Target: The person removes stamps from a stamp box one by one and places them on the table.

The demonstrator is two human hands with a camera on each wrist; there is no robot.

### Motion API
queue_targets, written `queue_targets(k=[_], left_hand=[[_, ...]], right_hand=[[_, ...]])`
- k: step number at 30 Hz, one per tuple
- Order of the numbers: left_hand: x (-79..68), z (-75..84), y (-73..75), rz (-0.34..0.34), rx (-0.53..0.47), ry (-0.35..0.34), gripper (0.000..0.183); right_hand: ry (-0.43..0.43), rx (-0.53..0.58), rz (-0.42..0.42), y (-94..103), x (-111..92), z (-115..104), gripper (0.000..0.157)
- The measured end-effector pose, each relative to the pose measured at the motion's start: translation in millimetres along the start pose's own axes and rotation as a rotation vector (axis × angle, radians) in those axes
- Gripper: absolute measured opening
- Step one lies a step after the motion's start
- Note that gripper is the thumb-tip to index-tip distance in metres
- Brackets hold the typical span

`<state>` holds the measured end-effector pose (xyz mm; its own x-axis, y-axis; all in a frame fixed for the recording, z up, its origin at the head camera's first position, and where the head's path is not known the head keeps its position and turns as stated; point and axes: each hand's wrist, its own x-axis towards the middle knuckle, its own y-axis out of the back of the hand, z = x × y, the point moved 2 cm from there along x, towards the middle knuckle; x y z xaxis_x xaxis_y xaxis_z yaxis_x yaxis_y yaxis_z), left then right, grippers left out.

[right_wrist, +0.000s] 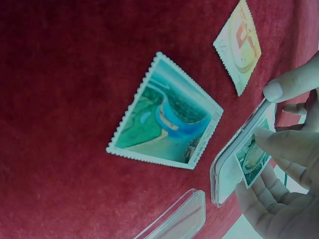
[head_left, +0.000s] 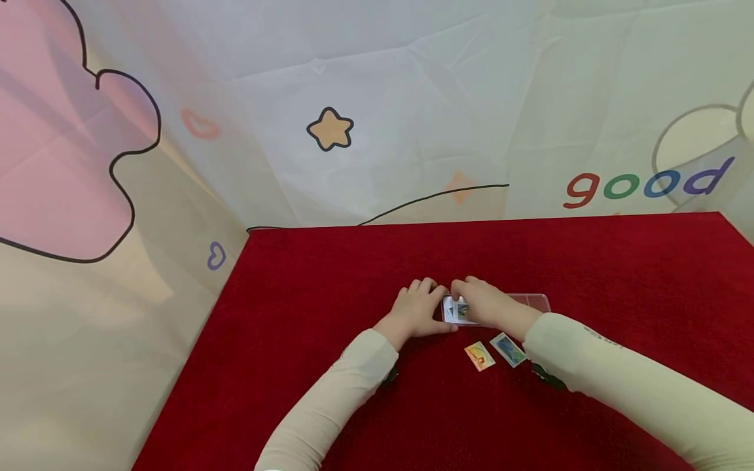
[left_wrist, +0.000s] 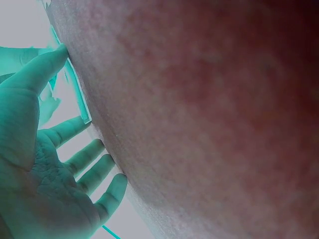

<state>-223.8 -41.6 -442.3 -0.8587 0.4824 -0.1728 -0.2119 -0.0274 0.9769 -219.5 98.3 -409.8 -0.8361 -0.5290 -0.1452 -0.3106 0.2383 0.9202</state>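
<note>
Plastic case (right_wrist: 227, 174), hands (head_left: 415, 311) (head_left: 487, 305) at edge, cloth (head_left: 330, 294) around

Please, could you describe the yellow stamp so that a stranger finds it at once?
On the red cloth, go down from the right hand in the head view. A blue-green stamp lies there, and just left of it lies the yellow stamp, set apart by its yellow and orange picture.
</note>
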Motion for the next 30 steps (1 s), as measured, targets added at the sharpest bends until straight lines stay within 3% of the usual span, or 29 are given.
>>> queue_targets(k=[13,30], left_hand=[[-0.7,0.5,1.3,0.004,0.0,-0.002,0.066],[1.3,-1.4,-2.1,0.007,0.014,0.003,0.065]], right_hand=[[-0.005,-0.028,0.061,-2.0,-4.2,2.5,0.02],[-0.03,0.033,0.102,-3.6,-4.5,6.5,0.017]])
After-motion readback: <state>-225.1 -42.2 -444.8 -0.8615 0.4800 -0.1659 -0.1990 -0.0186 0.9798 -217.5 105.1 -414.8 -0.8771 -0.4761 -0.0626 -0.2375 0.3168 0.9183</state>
